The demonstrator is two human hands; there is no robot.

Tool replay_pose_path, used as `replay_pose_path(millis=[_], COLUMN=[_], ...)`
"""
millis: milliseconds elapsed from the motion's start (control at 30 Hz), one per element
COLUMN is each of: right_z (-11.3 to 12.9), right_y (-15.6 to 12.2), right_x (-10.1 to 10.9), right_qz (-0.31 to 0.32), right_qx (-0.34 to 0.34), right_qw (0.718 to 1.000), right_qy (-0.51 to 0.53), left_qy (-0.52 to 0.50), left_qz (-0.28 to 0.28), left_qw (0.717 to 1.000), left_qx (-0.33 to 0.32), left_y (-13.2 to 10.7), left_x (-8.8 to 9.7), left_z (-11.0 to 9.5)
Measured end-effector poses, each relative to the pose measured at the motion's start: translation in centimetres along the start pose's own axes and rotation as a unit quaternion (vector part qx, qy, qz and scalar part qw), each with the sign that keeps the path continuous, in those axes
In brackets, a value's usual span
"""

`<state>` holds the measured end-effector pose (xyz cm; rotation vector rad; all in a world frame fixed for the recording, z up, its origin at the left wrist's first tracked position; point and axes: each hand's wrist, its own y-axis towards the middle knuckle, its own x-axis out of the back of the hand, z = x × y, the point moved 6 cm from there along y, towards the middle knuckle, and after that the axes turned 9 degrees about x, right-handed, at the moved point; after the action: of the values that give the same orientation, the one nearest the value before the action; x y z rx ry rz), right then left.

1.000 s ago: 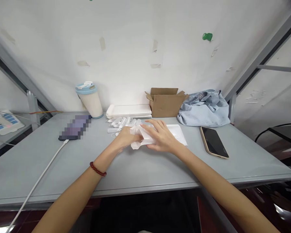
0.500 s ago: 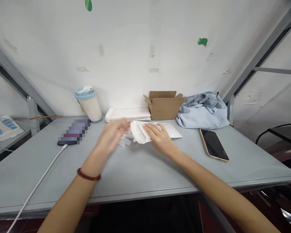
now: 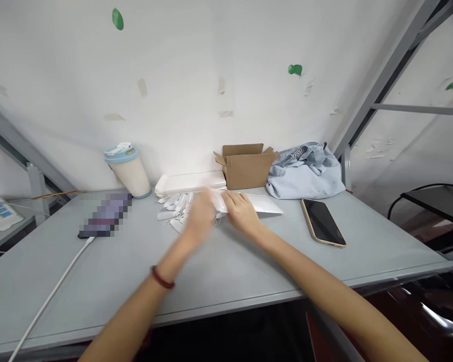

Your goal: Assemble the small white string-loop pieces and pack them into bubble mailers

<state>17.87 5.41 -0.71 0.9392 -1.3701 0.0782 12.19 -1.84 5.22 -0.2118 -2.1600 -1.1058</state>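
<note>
A white envelope (image 3: 265, 203) lies slanted over the desk, its far end reaching to the right. My right hand (image 3: 244, 217) grips it near the left end, fingers bent over the top. At that left end is my left hand (image 3: 201, 217), smeared by motion; its fingers cannot be made out, nor whether anything is in them. Just left of it spreads a loose pile of small white tags (image 3: 176, 202) with thin string loops, partly hidden by the hand. Behind the pile sits a stack of flat white envelopes (image 3: 186, 182).
An open cardboard box (image 3: 248, 171) and a crumpled light-blue cloth (image 3: 305, 173) stand against the wall. On the right lies a phone (image 3: 323, 222). At left are a cup with a blue lid (image 3: 130, 171) and another phone (image 3: 107, 213) with a white cable (image 3: 53, 296).
My left hand has swung right to the envelope's end, uncovering more of the tag pile. My right hand still grips the envelope. The whole view has shifted slightly.
</note>
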Motion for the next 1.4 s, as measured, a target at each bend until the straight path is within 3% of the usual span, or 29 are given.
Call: replay_pose_path(millis=[100,133,167,233,333,433,500,600,733,967,1067,1267,1333,1400], right_z=[-0.4,-0.5,-0.7,-1.1,-1.5,-1.7,-1.7,-1.4,-0.8,-1.1,-1.7,-2.7,-3.5,-4.5], right_y=[-0.2,-0.3,-0.3,-0.4,-0.4,-0.5,-0.6,-0.7,-0.9,-0.9,-0.7,-1.4,-1.6,-1.5], right_x=[-1.2,-1.2,-1.0,-0.4,0.2,0.5,0.7,0.7,0.5,1.0,2.8,6.9,7.2,6.2], right_qz=[0.054,0.050,0.044,0.030,0.023,0.002,-0.016,-0.020,-0.025,-0.067,-0.127,-0.219,-0.229,-0.195], right_qx=[0.005,0.006,0.005,-0.006,-0.019,-0.013,-0.008,0.010,0.041,0.062,0.026,-0.079,-0.102,-0.103], right_qw=[0.998,0.999,0.999,0.999,0.998,0.998,0.998,0.999,0.999,0.995,0.991,0.972,0.967,0.974], right_qy=[0.016,0.017,0.018,0.024,0.047,0.061,0.057,0.040,-0.001,-0.038,-0.033,-0.043,-0.052,-0.047], left_qy=[-0.013,0.006,0.019,0.026,0.043,0.085,0.105,0.104,0.119,0.098,0.067,-0.044,-0.115,-0.181], left_qz=[0.049,0.088,0.109,0.086,-0.020,-0.136,-0.122,-0.060,-0.045,-0.049,-0.059,-0.168,-0.156,-0.134], left_qw=[0.989,0.968,0.944,0.937,0.971,0.986,0.986,0.991,0.990,0.988,0.985,0.944,0.933,0.918], left_qx=[-0.142,-0.233,-0.312,-0.337,-0.236,-0.044,0.029,0.061,0.065,0.106,0.148,0.280,0.303,0.327], left_y=[-2.8,-4.3,-5.8,-6.9,-5.2,-2.6,-1.6,-1.1,-1.2,-0.8,-0.2,2.3,3.6,4.7], left_x=[-5.6,-6.7,-7.3,-6.7,-4.0,-1.4,-1.1,-2.0,-3.0,-2.7,-1.9,1.8,1.8,0.9], left_z=[-3.8,-5.0,-5.8,-5.5,-2.7,2.4,5.4,8.1,8.8,8.3,8.6,9.1,9.5,10.1])
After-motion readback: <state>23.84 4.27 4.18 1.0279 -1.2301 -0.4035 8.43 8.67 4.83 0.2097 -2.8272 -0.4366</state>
